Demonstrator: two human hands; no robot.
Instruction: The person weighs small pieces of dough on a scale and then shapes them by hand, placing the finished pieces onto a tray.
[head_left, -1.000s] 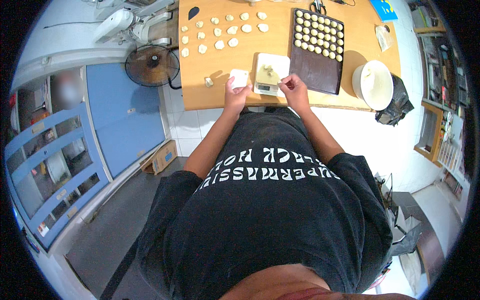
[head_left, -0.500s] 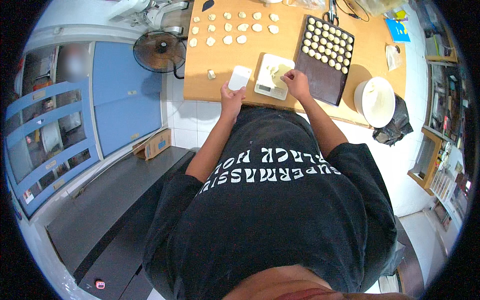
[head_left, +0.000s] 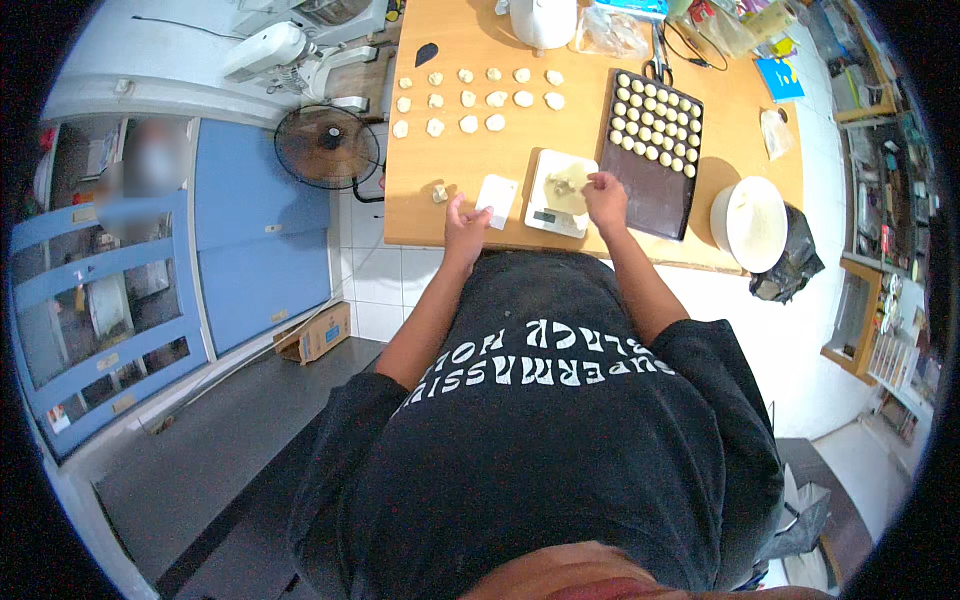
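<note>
My left hand (head_left: 466, 235) grips a flat white dough scraper (head_left: 496, 198) just left of a white kitchen scale (head_left: 543, 182). Several small scraps of pale dough (head_left: 566, 186) lie on the scale's plate. At the plate's right edge is my right hand (head_left: 607, 206), thumb and fingers drawn together beside the dough; whether a bit is pinched between them is too small to tell. One loose dough lump (head_left: 439, 193) rests on the table left of the scraper. Farther back, rough dough lumps (head_left: 467, 98) are laid out in rows.
A dark baking tray (head_left: 643, 196) right of the scale holds round dough balls (head_left: 655, 113) in its far half. Beyond its right side stands a white bowl (head_left: 758, 248) by a black plastic bag (head_left: 790, 265). Scissors (head_left: 658, 68) lie behind the tray. A fan (head_left: 327, 147) stands left of the table (head_left: 420, 225).
The whole view has shifted, showing more of the table's far side. My right hand has drawn back slightly to the right, from over the dough to the scale's edge. My left hand still holds the scraper.
</note>
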